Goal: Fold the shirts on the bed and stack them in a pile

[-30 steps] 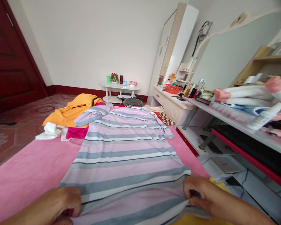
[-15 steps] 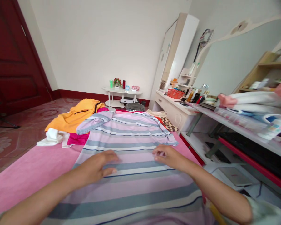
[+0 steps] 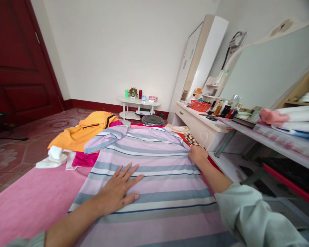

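On the pink bed cover (image 3: 28, 192) a pink, grey and white striped fabric shirt (image 3: 154, 161) lies spread out. At its middle the left hand (image 3: 119, 188) presses flat, fingers splayed wide. The right hand (image 3: 197, 155) sits curled at the shirt's right edge; whether it grips cannot be told.

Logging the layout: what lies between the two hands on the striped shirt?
Only flat striped shirt fabric lies between the left hand and the right hand, in the head view; nothing else rests there.
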The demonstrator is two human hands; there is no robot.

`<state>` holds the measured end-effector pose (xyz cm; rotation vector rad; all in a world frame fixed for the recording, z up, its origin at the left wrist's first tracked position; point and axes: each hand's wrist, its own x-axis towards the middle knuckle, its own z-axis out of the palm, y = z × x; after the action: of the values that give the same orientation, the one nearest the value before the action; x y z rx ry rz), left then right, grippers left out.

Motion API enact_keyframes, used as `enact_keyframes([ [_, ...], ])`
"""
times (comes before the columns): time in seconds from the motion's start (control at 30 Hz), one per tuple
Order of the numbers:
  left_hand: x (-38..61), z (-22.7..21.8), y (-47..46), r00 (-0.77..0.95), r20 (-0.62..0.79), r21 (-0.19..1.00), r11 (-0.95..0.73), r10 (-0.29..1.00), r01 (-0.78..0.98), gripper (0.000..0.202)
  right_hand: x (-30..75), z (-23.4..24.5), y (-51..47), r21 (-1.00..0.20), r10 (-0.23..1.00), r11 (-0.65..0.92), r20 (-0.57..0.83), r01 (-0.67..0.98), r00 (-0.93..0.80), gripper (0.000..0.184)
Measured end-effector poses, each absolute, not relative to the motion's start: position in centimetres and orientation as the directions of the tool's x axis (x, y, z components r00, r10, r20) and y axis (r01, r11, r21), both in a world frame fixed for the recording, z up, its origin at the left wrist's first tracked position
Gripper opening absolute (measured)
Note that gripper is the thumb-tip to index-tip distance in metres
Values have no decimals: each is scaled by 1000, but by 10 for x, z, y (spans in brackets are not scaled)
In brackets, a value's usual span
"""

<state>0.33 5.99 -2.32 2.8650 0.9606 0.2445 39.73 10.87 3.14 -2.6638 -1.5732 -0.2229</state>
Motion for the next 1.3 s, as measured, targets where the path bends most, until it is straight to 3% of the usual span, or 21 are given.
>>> enact_keyframes([
  [0.13, 4, -23, 60, 782, 122, 157, -790, 611, 592, 59, 361, 29, 106, 45, 908, -375, 221, 926, 357, 35],
  [0.23, 4, -23, 60, 781, 120, 162, -788, 613, 594, 60, 316, 13, 98, 28, 956, 54, 288, 998, -59, 46],
  [0.3, 3, -23, 60, 777, 115, 165, -783, 619, 599, 61, 298, -2, 96, 0, 920, 337, 213, 942, -329, 55],
  [0.33, 3, -23, 59, 775, 113, 167, -781, 621, 602, 61, 295, -8, 98, -23, 920, 369, 152, 929, -362, 58],
  [0.37, 3, -22, 59, 774, 114, 169, -780, 623, 603, 61, 294, -12, 100, -39, 941, 330, 94, 943, -325, 59],
  [0.43, 2, -21, 58, 773, 118, 173, -779, 624, 603, 61, 297, -15, 107, -27, 995, 104, 12, 994, -104, 61],
  [0.5, 1, -21, 57, 769, 121, 178, -776, 628, 606, 61, 293, -10, 108, 13, 996, -92, -14, 996, 92, 65],
  [0.53, 2, -20, 56, 766, 122, 182, -773, 631, 608, 61, 286, -7, 105, 20, 995, -104, -4, 994, 104, 67],
  [0.67, 4, -23, 55, 756, 158, 204, -771, 635, 604, 61, 242, -4, 69, -93, 962, 270, 52, 958, -266, 65],
  [0.73, 1, -25, 57, 750, 190, 231, -771, 634, 594, 56, 225, -10, 50, -153, 927, 374, 54, 915, -371, 61],
  [0.87, -20, -14, 75, 653, 330, 254, -730, 682, 634, 35, 217, -19, 37, -177, 939, 342, 84, 923, -332, 57],
  [1.03, -55, 21, 118, 442, 524, 99, -568, 728, 817, 41, 219, -18, 39, -182, 941, 335, 107, 924, -320, 56],
  [1.17, -64, 38, 150, 299, 449, 148, -400, 842, 904, 54, 218, -17, 38, -189, 941, 336, 101, 923, -322, 55],
  [1.3, -65, 45, 177, 187, 357, 288, -298, 915, 910, 29, 219, -19, 38, -191, 938, 345, 116, 919, -328, 55],
])
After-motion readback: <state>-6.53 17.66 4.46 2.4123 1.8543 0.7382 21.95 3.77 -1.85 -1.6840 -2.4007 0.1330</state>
